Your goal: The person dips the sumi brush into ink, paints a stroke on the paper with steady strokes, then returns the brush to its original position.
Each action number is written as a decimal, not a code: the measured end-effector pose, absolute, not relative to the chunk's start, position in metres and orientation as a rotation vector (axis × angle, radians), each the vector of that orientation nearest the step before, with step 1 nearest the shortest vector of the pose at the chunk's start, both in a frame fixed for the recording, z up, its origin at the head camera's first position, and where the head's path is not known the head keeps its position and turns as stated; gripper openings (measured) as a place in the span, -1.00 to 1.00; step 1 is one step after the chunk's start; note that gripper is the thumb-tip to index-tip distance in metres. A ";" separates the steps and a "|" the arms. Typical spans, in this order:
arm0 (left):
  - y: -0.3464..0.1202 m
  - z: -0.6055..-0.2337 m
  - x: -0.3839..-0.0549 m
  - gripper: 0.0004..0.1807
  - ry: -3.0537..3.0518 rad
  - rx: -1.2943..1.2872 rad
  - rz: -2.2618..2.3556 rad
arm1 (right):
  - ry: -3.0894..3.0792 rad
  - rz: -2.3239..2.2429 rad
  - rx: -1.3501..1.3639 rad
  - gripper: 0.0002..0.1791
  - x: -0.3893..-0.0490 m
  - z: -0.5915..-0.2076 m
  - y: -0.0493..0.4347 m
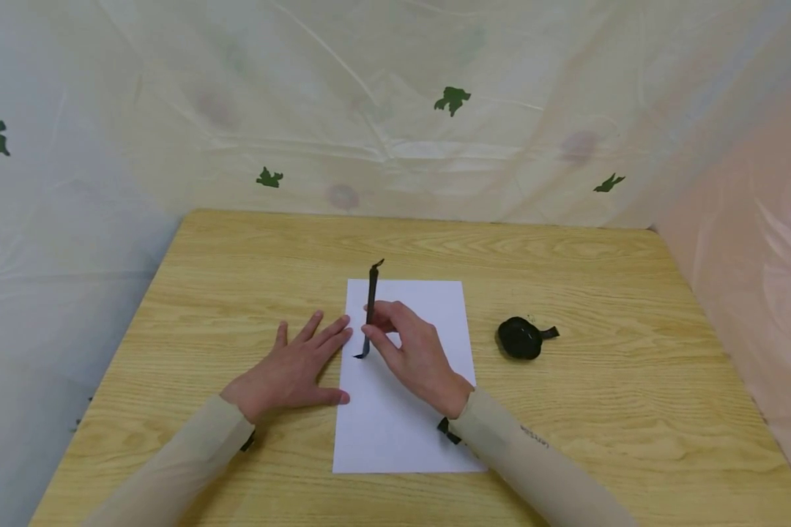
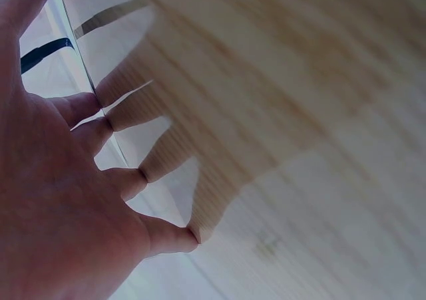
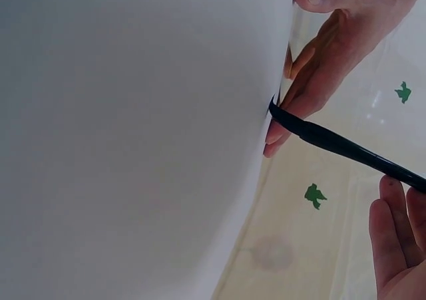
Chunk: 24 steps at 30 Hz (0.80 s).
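A black calligraphy brush [image 1: 371, 296] with a small loop at its top stands nearly upright over a white sheet of paper [image 1: 409, 439]. My right hand [image 1: 418, 355] pinches its shaft between thumb and fingers. In the right wrist view the dark tip of the brush [image 3: 353, 151] bends against the paper near the sheet's edge; whether it leaves a mark is hard to tell. My left hand [image 1: 290, 369] rests palm down with fingers spread, its fingertips and thumb on the sheet's left edge. The left wrist view shows those fingers [image 2: 126, 180] touching the surface.
Right of the paper sits a small black dish [image 1: 519, 338] with a short handle, its inside dark. Everything lies on a wood-grain table [image 1: 237, 256]. Pale sheeting [image 1: 369, 132] with green leaf shapes hangs behind the table and at both sides.
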<state>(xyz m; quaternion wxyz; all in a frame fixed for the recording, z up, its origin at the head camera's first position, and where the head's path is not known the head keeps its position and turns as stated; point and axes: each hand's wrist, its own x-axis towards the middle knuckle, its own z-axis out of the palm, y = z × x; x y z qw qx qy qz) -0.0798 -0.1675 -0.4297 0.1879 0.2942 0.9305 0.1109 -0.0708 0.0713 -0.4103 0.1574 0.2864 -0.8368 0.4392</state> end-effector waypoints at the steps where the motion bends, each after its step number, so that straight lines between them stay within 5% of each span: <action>1: -0.167 -0.430 -0.080 0.16 2.619 0.828 0.314 | -2.392 1.254 0.820 -0.65 -0.071 -0.410 0.071; 24: -0.167 -0.429 -0.077 0.15 2.622 0.839 0.323 | -2.388 1.255 0.792 -0.65 -0.069 -0.410 0.080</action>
